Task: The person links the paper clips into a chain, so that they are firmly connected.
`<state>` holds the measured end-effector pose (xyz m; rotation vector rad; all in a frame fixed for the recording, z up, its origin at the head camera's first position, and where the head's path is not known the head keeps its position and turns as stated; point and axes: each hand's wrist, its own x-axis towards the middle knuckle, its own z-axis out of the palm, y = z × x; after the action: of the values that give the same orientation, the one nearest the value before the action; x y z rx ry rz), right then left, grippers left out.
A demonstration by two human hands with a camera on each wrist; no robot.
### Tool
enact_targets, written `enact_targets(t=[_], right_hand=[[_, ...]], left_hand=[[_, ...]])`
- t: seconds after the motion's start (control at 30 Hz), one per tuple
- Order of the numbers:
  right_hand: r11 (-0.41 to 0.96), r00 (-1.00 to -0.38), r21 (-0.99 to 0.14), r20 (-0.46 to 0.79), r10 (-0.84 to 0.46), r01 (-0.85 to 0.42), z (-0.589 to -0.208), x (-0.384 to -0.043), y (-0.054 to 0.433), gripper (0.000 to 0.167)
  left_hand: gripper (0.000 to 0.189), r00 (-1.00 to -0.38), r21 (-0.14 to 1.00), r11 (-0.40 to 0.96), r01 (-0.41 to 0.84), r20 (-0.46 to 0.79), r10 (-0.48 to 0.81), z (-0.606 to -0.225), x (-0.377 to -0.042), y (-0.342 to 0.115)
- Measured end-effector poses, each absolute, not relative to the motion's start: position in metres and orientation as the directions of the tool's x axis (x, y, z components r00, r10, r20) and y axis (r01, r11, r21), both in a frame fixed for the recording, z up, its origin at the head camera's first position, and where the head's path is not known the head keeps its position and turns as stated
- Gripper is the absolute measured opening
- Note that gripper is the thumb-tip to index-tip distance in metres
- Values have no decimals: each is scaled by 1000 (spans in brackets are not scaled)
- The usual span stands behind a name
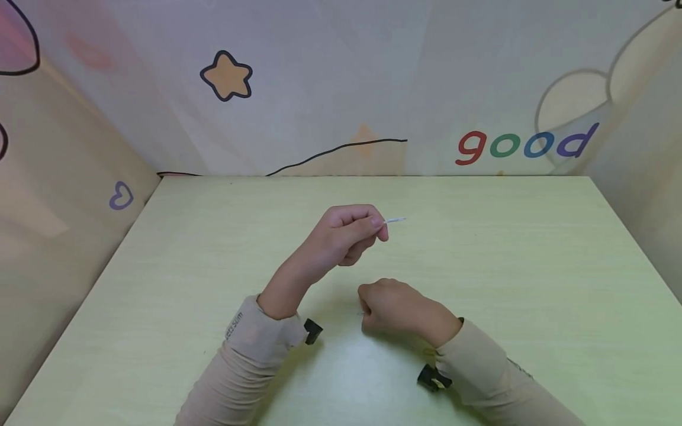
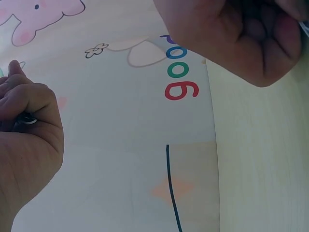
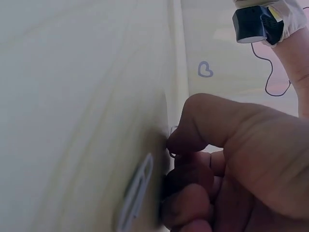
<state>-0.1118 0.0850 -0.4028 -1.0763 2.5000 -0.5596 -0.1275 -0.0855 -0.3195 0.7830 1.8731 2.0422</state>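
My left hand (image 1: 354, 234) is raised over the table and pinches a thin white paper clip (image 1: 395, 220) between thumb and forefinger, its end sticking out to the right. Lower and nearer, my right hand (image 1: 399, 310) is close to the tabletop with its fingers curled. Between its thumb and forefinger, the right wrist view shows a small wire loop (image 3: 173, 154), apparently a paper clip mostly hidden by the fingers. Another white paper clip (image 3: 135, 198), somewhat blurred, lies on the table beside that hand. In the left wrist view the left hand (image 2: 256, 43) fills the upper right.
A pale green-yellow table (image 1: 160, 284) spreads beneath both hands. Printed walls (image 1: 319, 77) stand behind it and at both sides. Each sleeve carries a small black device; one sits on the right cuff (image 1: 434, 377).
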Motion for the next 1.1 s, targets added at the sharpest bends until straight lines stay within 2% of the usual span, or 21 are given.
enact_targets(t=[0.2, 0.4, 0.57, 0.77, 0.87, 1.0, 1.1], right_hand=[[639, -647, -525, -204, -735, -561, -397, -111, 87, 15], [507, -618, -674, -95, -781, -537, -388, -116, 92, 20], [476, -632, -717, -63, -772, -510, -378, -123, 101, 21], [444, -726, -765, 44, -687, -466, -363, -130, 113, 16], [434, -788, -796, 85, -610, -422, -356, -133, 120, 11], [426, -864, -829, 126, -488, -361, -344, -135, 128, 15], [408, -902, -859, 132, -411, -311, -335, -136, 134, 11]], left_hand=[[24, -827, 978, -134, 158, 206, 523, -320, -128, -86], [24, -827, 975, -141, 170, 219, 519, -319, -128, -88], [24, -821, 973, -143, 182, 230, 523, -319, -128, -88], [27, -821, 973, -135, 187, 230, 523, -318, -128, -89], [25, -821, 974, -123, 192, 228, 523, -317, -128, -89], [18, -822, 973, -87, 214, 227, 522, -317, -129, -89], [14, -817, 969, -58, 241, 235, 526, -316, -129, -89]])
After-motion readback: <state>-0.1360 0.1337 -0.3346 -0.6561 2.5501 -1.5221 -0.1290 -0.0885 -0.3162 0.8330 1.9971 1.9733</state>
